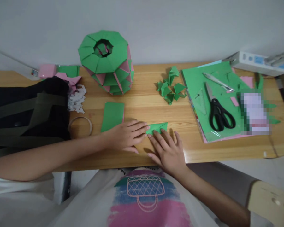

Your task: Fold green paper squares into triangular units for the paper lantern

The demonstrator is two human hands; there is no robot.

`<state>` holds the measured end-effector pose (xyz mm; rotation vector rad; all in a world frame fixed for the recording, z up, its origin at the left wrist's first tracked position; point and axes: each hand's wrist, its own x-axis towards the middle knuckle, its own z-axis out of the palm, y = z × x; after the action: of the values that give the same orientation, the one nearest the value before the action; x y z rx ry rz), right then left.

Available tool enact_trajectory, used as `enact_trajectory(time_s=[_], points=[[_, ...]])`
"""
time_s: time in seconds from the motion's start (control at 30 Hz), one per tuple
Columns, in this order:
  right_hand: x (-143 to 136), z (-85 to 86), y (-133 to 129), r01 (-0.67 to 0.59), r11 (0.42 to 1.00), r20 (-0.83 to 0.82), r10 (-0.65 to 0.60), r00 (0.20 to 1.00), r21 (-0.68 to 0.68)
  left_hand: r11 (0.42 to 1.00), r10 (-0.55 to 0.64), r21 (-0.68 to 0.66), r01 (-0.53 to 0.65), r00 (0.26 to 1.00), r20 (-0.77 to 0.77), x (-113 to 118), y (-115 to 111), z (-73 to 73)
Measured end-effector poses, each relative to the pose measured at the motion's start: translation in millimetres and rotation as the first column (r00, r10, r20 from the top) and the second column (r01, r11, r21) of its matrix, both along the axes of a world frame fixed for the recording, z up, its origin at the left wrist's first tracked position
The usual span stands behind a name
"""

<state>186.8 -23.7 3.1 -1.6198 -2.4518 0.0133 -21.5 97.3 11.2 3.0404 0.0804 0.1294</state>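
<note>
A small folded piece of green paper (158,126) lies flat on the wooden table near its front edge. My left hand (126,135) rests flat with fingers stretched out, its fingertips on the left end of the paper. From the right, my right hand (169,149) presses down with spread fingers, index and middle fingertips touching the paper's lower edge. Beyond my left hand sits a stack of green paper rectangles (113,116), a pink edge showing at its side. Several folded green paper pieces (171,86) are grouped further back.
A green and pink paper lantern (106,63) stands at the back. To the right, black-handled scissors (219,113), a pen (218,82) and a blurred-out phone (255,112) lie on green sheets (194,78). A power strip (257,63) is behind; a dark bag (28,116) occupies the left.
</note>
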Motion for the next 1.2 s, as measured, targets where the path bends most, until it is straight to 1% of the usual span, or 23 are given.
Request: enact_trajectory(time_s=[0.07, 0.17, 0.3, 0.4, 0.5, 0.57, 0.67, 0.73, 0.8, 0.87, 0.9, 0.93, 1.0, 1.1, 1.2], points=[[4, 0.3, 0, 0.012, 1.000, 0.005, -0.012, 1.000, 0.010, 1.000, 0.016, 0.011, -0.016, 1.000, -0.013, 0, -1, 1.1], [13, 0.5, 0, 0.037, 0.999, 0.013, -0.037, 0.999, 0.019, 0.999, 0.043, -0.012, -0.044, 0.999, -0.026, 0, -2, 1.5], [29, 0.8, 0, 0.093, 0.994, 0.042, -0.096, 0.995, 0.060, 0.997, 0.046, -0.053, -0.047, 0.999, -0.024, -2, -1, 0.1], [40, 1.3, -1, 0.123, 0.988, 0.079, -0.131, 0.988, 0.094, 0.997, 0.043, -0.058, -0.044, 0.999, -0.010, -2, 0, -0.5], [45, 2.5, -2, 0.121, 0.986, 0.111, -0.134, 0.985, 0.112, 0.999, 0.029, -0.042, -0.029, 1.000, -0.001, -2, 1, -0.6], [45, 3.3, -2, 0.098, 0.987, 0.114, -0.112, 0.987, 0.124, 0.999, 0.021, -0.028, -0.021, 1.000, -0.006, -3, 3, -0.4], [45, 3.9, 1, 0.066, 0.989, 0.057, -0.074, 0.996, 0.135, 0.999, 0.011, -0.034, -0.012, 1.000, -0.006, -3, 4, 1.8], [46, 4.1, 7, 0.087, 0.988, -0.030, -0.084, 0.996, 0.127, 0.996, 0.026, -0.080, -0.026, 1.000, 0.005, 0, 4, 5.5], [47, 5.0, 16, 0.135, 0.987, -0.129, -0.124, 0.984, 0.082, 0.982, 0.088, -0.167, -0.087, 0.996, 0.002, 7, 2, 10.5], [46, 7.3, 27, 0.153, 0.988, -0.189, -0.147, 0.971, 0.019, 0.941, 0.210, -0.269, -0.208, 0.977, -0.021, 16, -2, 15.1], [46, 8.9, 33, 0.136, 0.991, -0.201, -0.135, 0.970, -0.011, 0.904, 0.288, -0.318, -0.286, 0.957, -0.041, 22, -4, 16.8], [44, 10.5, 38, 0.106, 0.994, -0.203, -0.110, 0.973, -0.034, 0.879, 0.343, -0.336, -0.338, 0.938, -0.046, 27, -5, 17.8], [41, 13.4, 46, 0.031, 0.998, -0.191, -0.041, 0.981, -0.056, 0.838, 0.425, -0.358, -0.412, 0.904, -0.044, 36, -7, 18.2], [38, 13.7, 52, -0.058, 0.997, -0.197, 0.049, 0.979, -0.043, 0.798, 0.488, -0.389, -0.460, 0.872, -0.032, 41, -6, 16.2], [38, 9.4, 52, -0.095, 0.996, -0.226, 0.093, 0.970, 0.002, 0.775, 0.503, -0.427, -0.465, 0.864, -0.027, 41, -4, 13.6]])
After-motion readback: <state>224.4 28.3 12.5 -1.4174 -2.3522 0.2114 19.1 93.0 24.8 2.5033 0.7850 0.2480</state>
